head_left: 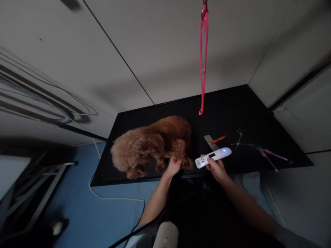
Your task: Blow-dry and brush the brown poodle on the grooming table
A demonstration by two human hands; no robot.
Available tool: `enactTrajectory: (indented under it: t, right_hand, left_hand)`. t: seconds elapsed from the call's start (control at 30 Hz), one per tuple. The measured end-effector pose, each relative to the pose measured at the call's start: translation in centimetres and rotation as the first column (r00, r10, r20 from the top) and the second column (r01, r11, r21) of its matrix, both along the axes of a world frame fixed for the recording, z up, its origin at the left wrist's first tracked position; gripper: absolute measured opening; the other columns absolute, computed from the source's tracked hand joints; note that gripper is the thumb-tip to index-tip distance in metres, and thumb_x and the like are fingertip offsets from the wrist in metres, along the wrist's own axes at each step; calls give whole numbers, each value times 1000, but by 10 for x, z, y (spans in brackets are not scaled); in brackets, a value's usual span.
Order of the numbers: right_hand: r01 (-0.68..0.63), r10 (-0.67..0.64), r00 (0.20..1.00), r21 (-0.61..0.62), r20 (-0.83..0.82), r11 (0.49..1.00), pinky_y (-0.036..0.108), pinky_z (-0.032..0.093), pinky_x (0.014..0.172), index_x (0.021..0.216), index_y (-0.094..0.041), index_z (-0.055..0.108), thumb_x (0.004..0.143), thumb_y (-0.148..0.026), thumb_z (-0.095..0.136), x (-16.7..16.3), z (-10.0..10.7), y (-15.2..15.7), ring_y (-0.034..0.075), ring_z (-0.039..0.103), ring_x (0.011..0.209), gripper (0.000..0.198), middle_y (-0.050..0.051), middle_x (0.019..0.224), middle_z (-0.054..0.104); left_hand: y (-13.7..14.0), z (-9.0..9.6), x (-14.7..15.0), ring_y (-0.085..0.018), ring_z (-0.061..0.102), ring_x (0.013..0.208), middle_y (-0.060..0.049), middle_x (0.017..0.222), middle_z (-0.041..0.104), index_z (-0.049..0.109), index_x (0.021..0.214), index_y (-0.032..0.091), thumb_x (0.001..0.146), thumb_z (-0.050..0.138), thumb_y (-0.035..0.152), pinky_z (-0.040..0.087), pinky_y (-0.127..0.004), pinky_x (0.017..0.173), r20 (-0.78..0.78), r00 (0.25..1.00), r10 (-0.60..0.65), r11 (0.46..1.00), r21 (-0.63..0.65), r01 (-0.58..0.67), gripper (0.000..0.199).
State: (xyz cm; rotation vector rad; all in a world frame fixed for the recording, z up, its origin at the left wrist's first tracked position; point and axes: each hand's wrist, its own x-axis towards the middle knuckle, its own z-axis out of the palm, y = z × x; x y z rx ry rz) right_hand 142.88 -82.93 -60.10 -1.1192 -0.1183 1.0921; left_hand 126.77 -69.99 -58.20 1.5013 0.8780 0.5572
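Observation:
A curly brown dog [165, 132] lies on the black grooming table [230, 110], its head toward the left. Closed around one of its legs near the paw is my left hand [174, 167]. In my right hand [216, 168] is a white pet clipper [213, 157] with a blue light glowing at one end; its blade end points left, close beside the dog's paw [188, 163]. Just beyond the clipper lie a flat metal comb [209, 140] and an orange-handled tool [218, 139].
A pink grooming loop [203, 65] hangs over the table. Scissor-like forceps [239, 138] and purple-handled nail clippers [269, 156] lie at the right. A pale cord [116, 198] trails across the blue floor. A white rounded device [167, 236] sits low in front of my body.

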Motion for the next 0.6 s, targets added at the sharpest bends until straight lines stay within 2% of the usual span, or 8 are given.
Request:
enactTrajectory:
  t: [0.07,0.17,0.3,0.4,0.5,0.6]
  right_hand:
    - [17,-17,996,-7,93,1000,22,36,42,85,-18,62,62,-42,80,-3,-4,2,11,53,50,37,5,79,74]
    - [-26,23,989,13,147,1000,23,38,43,88,-18,63,65,-43,79,-9,-5,7,11,53,50,37,6,80,73]
    - [-84,77,993,75,91,994,25,44,47,92,-20,61,64,-43,79,-16,1,13,13,56,55,40,6,88,74]
    - [-51,45,997,98,62,994,25,43,47,91,-22,59,64,-44,79,-17,5,17,13,56,56,40,6,89,74]
    - [-45,38,996,88,84,995,24,39,44,89,-22,56,64,-42,79,-16,8,22,12,53,52,39,5,86,74]
    - [-62,60,998,119,19,991,25,41,46,91,-22,54,61,-40,81,-17,12,26,13,54,54,44,4,86,74]
  left_hand:
    - [-2,-1,0,-10,42,48,3,47,46,47,51,19,74,55,42,37,-25,54,-1,1000,-7,1000,4,7,33]
    - [-3,2,1,-10,41,47,4,46,45,49,55,20,73,57,45,37,-26,53,2,1000,15,1000,-25,-15,32]
    - [-3,14,4,-10,42,48,4,45,46,48,55,20,71,58,51,37,-26,54,-11,999,36,998,-42,-36,36]
    - [-2,22,5,-10,41,47,5,45,45,51,62,20,68,59,55,37,-27,54,-27,998,51,997,-57,-52,36]
    - [-1,23,5,-10,41,46,6,44,44,54,67,19,69,59,57,35,-27,53,2,999,40,997,-70,-40,38]
    - [-1,19,4,-10,40,46,5,45,45,55,67,18,70,60,55,35,-26,53,36,999,37,997,-66,-34,38]
